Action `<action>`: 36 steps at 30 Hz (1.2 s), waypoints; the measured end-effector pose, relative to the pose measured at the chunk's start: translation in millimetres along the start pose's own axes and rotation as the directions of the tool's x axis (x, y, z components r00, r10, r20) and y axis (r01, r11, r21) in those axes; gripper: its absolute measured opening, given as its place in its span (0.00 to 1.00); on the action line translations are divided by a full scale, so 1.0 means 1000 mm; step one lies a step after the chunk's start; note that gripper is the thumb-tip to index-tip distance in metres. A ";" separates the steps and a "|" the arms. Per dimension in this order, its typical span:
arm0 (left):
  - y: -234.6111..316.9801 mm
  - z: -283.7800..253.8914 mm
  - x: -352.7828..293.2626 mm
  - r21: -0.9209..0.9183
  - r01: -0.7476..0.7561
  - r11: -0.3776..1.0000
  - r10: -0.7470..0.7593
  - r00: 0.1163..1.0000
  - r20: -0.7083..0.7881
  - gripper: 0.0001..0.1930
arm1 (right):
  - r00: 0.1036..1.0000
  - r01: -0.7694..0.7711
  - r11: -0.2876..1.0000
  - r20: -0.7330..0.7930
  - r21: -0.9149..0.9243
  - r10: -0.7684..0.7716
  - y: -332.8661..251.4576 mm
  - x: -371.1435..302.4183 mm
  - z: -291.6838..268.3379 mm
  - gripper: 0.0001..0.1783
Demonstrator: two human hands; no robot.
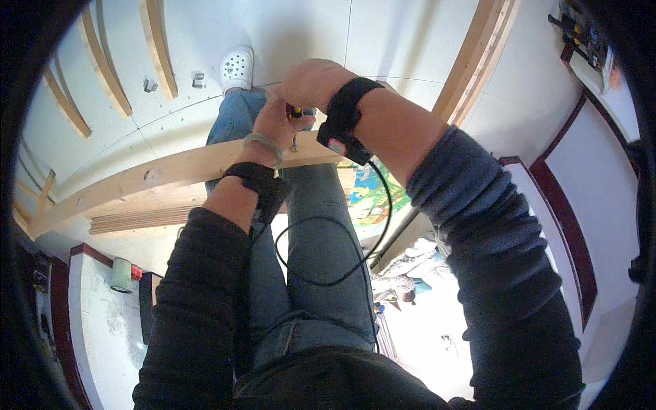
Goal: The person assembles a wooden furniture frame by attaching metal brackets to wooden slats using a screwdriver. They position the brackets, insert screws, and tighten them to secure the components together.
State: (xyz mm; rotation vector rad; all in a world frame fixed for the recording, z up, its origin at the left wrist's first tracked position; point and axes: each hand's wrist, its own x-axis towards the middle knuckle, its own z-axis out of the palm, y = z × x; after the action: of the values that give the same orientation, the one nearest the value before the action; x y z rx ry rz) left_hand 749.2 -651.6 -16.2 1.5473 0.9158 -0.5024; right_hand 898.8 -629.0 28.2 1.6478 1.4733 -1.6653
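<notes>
A pale wooden beam lies across in front of my legs. On it, both my hands come together around a screwdriver with a yellow and dark handle, of which only a little shows. My left hand is closed about the handle's lower part. Over the handle's other end curls my right hand, its fingers mostly hidden behind its back. Just past my left fingers, a thin metal piece meets the beam; whether it is shaft or screw I cannot tell.
Wooden slats stand at the upper left, and a long timber runs at the upper right. Small metal pieces lie on the floor near a white clog. A black cable loops over my legs. A green cylinder is at left.
</notes>
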 end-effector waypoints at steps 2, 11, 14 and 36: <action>0.003 0.008 -0.002 -0.091 -0.089 0.992 0.077 0.989 -0.129 0.20 | 0.999 -0.033 0.999 -0.015 0.020 0.033 0.001 -0.001 0.003 0.18; -0.022 -0.011 0.010 -0.076 -0.108 0.991 0.123 0.967 0.225 0.17 | 0.962 0.268 0.963 0.034 0.041 -0.270 0.027 0.004 0.010 0.14; -0.014 -0.006 0.014 -0.191 -0.004 0.982 0.055 0.965 0.258 0.18 | 0.994 -0.064 0.942 0.109 0.329 0.029 0.029 -0.002 0.015 0.14; -0.026 -0.001 0.008 -0.341 -0.076 0.937 0.137 0.977 0.161 0.20 | 0.989 0.075 0.980 -0.138 0.186 -0.050 0.018 -0.003 0.016 0.14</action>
State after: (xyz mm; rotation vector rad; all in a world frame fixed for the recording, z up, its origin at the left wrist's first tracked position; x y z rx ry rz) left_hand 733.5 -649.3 -37.8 1.2138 0.7279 -0.3809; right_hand 906.3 -650.5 19.4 1.8639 1.4800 -1.8116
